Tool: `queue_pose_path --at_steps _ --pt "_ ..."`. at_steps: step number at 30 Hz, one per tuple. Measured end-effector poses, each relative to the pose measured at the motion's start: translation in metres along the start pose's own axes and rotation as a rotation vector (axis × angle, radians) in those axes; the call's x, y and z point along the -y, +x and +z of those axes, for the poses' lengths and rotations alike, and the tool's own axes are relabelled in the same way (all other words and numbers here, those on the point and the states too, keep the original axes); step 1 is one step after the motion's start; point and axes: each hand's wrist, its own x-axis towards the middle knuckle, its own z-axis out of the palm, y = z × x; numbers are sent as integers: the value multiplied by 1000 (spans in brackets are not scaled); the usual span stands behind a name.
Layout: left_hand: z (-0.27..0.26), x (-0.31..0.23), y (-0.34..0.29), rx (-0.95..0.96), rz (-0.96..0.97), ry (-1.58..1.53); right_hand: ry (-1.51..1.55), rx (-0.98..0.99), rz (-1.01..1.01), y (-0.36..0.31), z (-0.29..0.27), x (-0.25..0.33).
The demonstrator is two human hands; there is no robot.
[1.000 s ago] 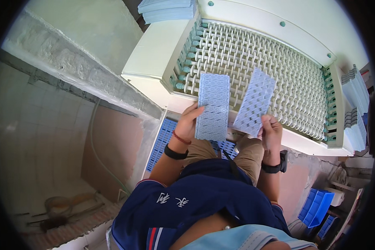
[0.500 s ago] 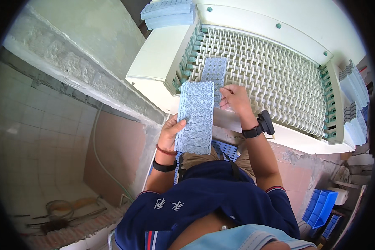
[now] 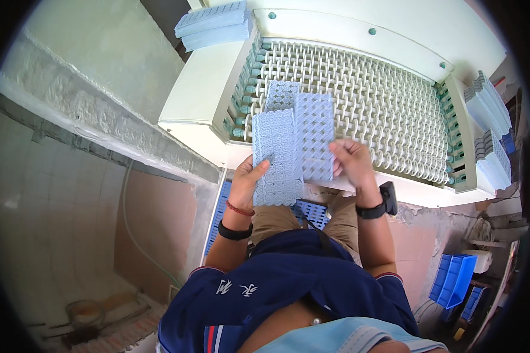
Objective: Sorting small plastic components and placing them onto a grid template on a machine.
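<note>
My left hand grips a stack of light blue, lace-patterned panels by its left edge, thumb on top. Just right of the stack, a light blue panel with rows of small dark marks stands out, its right edge pinched by the fingers of my right hand. That panel partly overlaps the stack's right side. Another light blue panel rests on the white rollers behind, its near part hidden by the stack. Both hands are over the near edge of the roller machine.
Stacked light blue panels sit on the machine's left side; further panel stacks stand along its right end. Blue plastic bins are at the lower right. A rough wall ledge runs along the left.
My right hand has shifted right and nearer, and now pinches a panel held out beside the stack. The stack's top face shows a different pattern. The whole view has shifted slightly.
</note>
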Motion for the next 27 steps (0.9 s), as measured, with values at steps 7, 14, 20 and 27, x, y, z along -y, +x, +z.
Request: queue_pose_path --at_steps 7,14,20,27 --pt "-2 -4 -9 -31 -13 -166 -459 -203 -87 37 -37 6" --pt "14 9 3 55 -21 -77 -259 124 -108 -32 8 -3" --pt "29 18 11 115 -26 -88 -24 42 -35 -33 -25 -7" --pt "29 11 3 138 -97 -254 -319 -370 -102 7 -107 1"
